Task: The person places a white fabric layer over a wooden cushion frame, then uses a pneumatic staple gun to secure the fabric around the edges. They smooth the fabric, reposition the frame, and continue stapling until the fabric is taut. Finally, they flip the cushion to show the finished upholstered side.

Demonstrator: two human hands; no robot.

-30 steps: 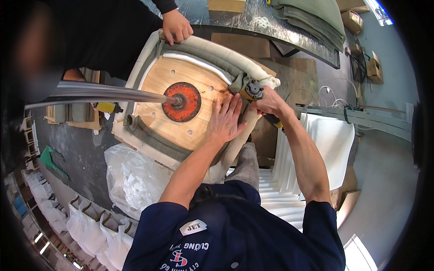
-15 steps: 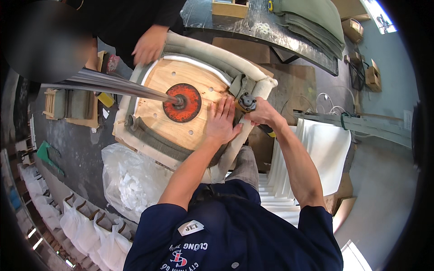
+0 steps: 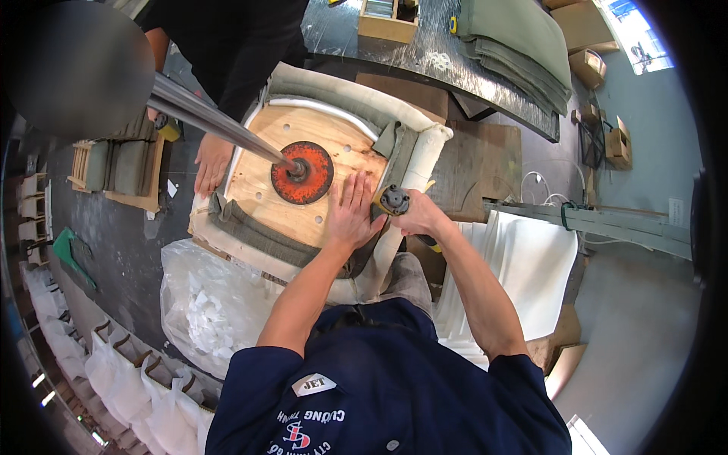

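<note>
A padded seat with a wooden board lies upside down before me, grey-green fabric folded over its rim. A red-orange disc on a metal pole rests on the middle of the board. My left hand lies with fingers stretched across the board's right side and the fabric edge. My right hand is wrapped round a staple gun with a round black cap, held over the seat's right edge beside my left thumb. Its tip is hidden beneath the cap.
Across from me, a co-worker's hand touches the seat's left side. A dark table beyond bears stacked green fabric and a wooden box. White sheets hang at right; a plastic bag of scraps lies at lower left.
The staple gun in my right hand has moved toward me along the seat's right edge. The co-worker's hand has gone from the far left corner down to the left side. My view has shifted slightly.
</note>
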